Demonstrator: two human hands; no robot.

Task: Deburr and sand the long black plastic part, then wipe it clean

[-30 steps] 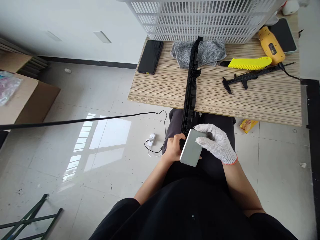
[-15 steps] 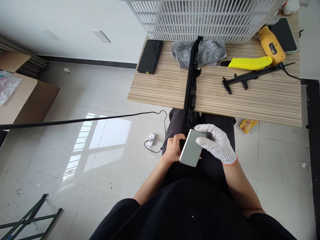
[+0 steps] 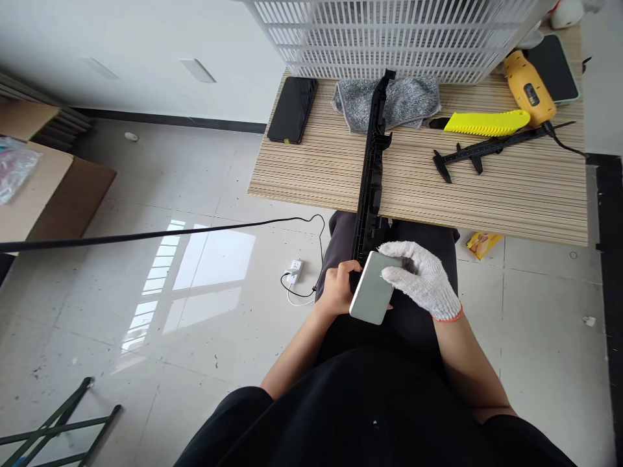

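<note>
A long, narrow black plastic part (image 3: 368, 188) with ribs and clips runs from my lap up over the table edge, its far end over a grey cloth (image 3: 413, 102). My bare left hand (image 3: 338, 290) is closed around its near end. In a white knitted glove with an orange cuff edge, my right hand (image 3: 421, 279) grips a flat grey-green rectangular slab (image 3: 374, 290) with rounded corners and a pale edge, by its right side. The slab lies above the near end of the black part and hides it, along with some left fingers.
On the wood-grain table (image 3: 311, 178) lie a black phone (image 3: 293, 110), a yellow utility knife (image 3: 487, 122), a black caliper (image 3: 474, 155) and a yellow corded tool (image 3: 529, 89). A white plastic basket (image 3: 389, 42) stands behind. A power strip (image 3: 294, 271) with cables rests on the floor.
</note>
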